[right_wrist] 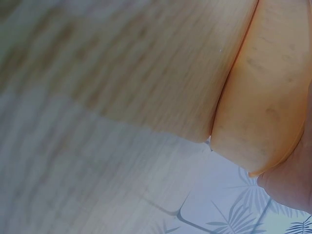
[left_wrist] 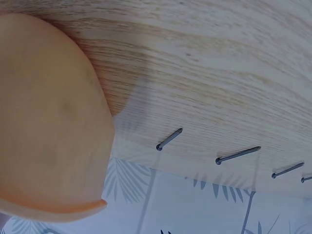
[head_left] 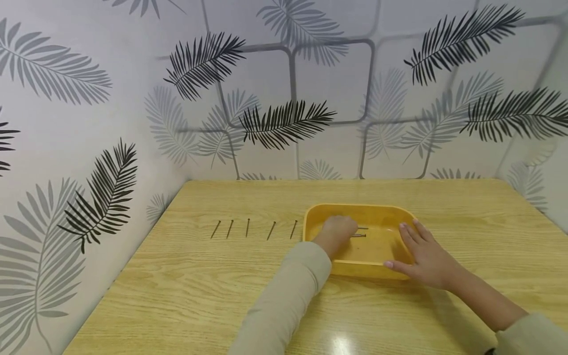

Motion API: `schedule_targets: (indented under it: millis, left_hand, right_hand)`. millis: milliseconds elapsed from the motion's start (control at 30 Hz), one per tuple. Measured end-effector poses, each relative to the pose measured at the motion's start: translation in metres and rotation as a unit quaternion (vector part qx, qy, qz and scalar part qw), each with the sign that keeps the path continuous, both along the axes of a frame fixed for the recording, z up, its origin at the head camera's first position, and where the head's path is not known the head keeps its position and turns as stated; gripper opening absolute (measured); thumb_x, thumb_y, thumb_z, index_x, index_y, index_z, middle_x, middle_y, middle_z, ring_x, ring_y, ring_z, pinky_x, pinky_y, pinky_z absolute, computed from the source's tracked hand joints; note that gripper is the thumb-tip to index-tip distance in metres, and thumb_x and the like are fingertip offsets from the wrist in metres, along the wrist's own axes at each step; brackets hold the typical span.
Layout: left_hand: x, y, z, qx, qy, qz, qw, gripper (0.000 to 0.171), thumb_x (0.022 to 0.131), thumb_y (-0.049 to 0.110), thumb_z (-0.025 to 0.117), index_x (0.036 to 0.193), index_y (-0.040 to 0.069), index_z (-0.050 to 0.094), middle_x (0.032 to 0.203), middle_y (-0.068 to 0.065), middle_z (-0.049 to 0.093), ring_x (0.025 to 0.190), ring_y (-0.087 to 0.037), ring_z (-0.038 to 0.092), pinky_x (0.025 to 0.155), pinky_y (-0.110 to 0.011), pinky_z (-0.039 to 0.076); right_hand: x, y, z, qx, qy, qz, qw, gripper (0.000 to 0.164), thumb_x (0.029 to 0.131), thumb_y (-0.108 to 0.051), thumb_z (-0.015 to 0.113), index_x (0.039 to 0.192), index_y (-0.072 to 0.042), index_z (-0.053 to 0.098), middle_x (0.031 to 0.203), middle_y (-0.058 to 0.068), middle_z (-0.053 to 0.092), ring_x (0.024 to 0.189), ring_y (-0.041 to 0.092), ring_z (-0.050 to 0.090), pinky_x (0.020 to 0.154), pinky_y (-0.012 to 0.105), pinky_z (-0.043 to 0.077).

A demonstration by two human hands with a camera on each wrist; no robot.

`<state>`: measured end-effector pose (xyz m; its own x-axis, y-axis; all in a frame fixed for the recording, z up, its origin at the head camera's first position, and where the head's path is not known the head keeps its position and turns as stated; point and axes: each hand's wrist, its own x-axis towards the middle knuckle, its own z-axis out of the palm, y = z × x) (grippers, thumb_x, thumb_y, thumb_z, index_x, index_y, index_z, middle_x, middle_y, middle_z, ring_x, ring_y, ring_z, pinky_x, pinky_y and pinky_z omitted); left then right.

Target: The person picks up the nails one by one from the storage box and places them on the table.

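A yellow plastic tray [head_left: 370, 270] stands on the table, with a few nails [head_left: 360, 235] on its floor. My left hand [head_left: 339, 230] is down inside the tray's left part, knuckles up, right beside those nails. Its fingertips are hidden, so whether it pinches a nail does not show. My right hand [head_left: 428, 259] rests on the tray's right front corner, fingers spread and fairly straight, thumb at the front rim. Left of the tray several nails [head_left: 247, 228] lie apart in a row, slanting; the left wrist view shows some of these nails [left_wrist: 238, 155] beside the tray wall [left_wrist: 58, 112].
The wooden table [head_left: 191, 291] meets a wall [head_left: 328, 84] with leaf-patterned paper at its back and another at its left. The tray's outer side [right_wrist: 268, 87] fills the right of the right wrist view.
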<state>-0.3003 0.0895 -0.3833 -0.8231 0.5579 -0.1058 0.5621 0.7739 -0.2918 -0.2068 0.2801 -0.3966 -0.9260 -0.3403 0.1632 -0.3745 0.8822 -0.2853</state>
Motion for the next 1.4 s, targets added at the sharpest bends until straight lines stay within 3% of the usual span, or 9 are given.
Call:
schedule_targets:
  millis: [267, 667, 933, 1400]
  left_hand:
    - [0.0015, 0.0019, -0.0019, -0.030, 0.014, -0.013, 0.9994, 0.019, 0.095, 0.013, 0.052, 0.099, 0.023, 0.067, 0.100, 0.011, 0.067, 0.074, -0.002, 0.056, 0.066, -0.017, 0.051]
    - [0.0038, 0.0043, -0.0026, -0.055, 0.041, -0.030, 0.9972, 0.020, 0.097, 0.016, 0.049, 0.095, 0.024, 0.067, 0.092, 0.013, 0.066, 0.064, -0.003, 0.044, 0.066, -0.016, 0.051]
    - [0.0037, 0.0043, -0.0042, -0.076, 0.058, -0.040, 0.9946, 0.020, 0.097, 0.018, 0.048, 0.099, 0.025, 0.066, 0.095, 0.014, 0.066, 0.067, -0.001, 0.050, 0.069, -0.017, 0.051]
    - [0.0047, 0.0038, -0.0046, -0.076, 0.058, -0.040, 0.9946, 0.020, 0.097, 0.019, 0.048, 0.100, 0.026, 0.066, 0.094, 0.013, 0.066, 0.065, -0.003, 0.047, 0.070, -0.018, 0.051]
  right_hand:
    - [-0.0005, 0.0007, -0.0013, 0.000, -0.002, 0.002, 1.000, 0.093, 0.085, -0.053, 0.056, 0.141, 0.013, 0.020, 0.146, 0.034, 0.020, 0.139, 0.048, 0.002, 0.102, 0.068, 0.018]
    - [-0.0013, 0.0007, -0.0012, -0.003, -0.004, 0.001, 1.000, 0.093, 0.085, -0.053, 0.056, 0.141, 0.013, 0.020, 0.146, 0.034, 0.020, 0.139, 0.047, 0.001, 0.102, 0.068, 0.017]
    - [-0.0010, 0.0006, -0.0007, 0.001, -0.003, 0.000, 1.000, 0.093, 0.085, -0.054, 0.056, 0.141, 0.012, 0.021, 0.146, 0.034, 0.020, 0.139, 0.047, 0.002, 0.102, 0.068, 0.017]
    - [-0.0014, 0.0004, -0.0026, -0.001, 0.003, -0.002, 1.000, 0.092, 0.085, -0.054, 0.056, 0.141, 0.011, 0.022, 0.146, 0.034, 0.022, 0.139, 0.047, 0.002, 0.102, 0.068, 0.018]
